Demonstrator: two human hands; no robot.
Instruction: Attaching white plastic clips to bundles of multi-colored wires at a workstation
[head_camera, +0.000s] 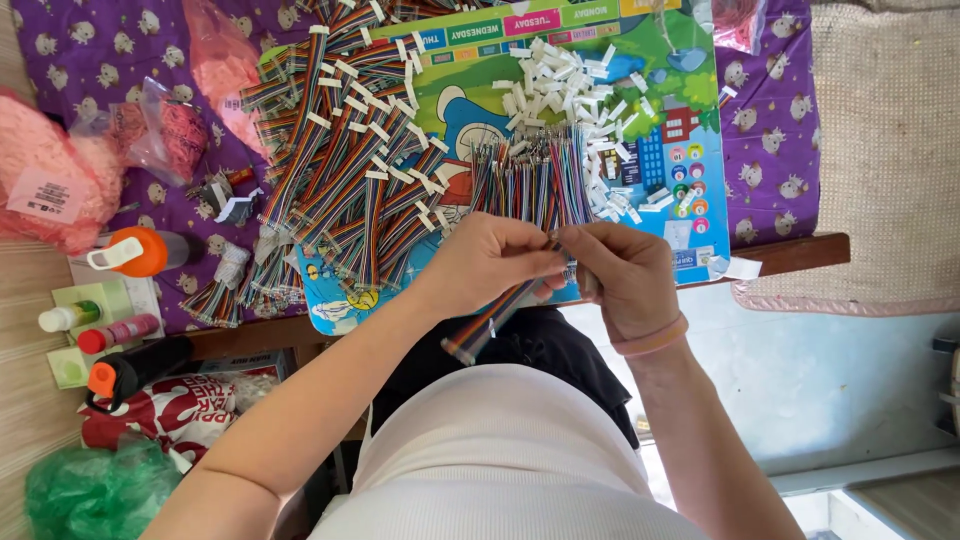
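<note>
Both hands, left hand (487, 262), right hand (625, 275), pinching rainbow ribbon cable (497, 315), pink bag (45, 185) far left

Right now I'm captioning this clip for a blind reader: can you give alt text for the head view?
Two bare hands, left hand and right hand, pinch a rainbow ribbon cable between them above a table edge. Behind lie a heap of finished cables, a row of loose wires and small white plastic connectors on a colourful cartoon mat.
</note>
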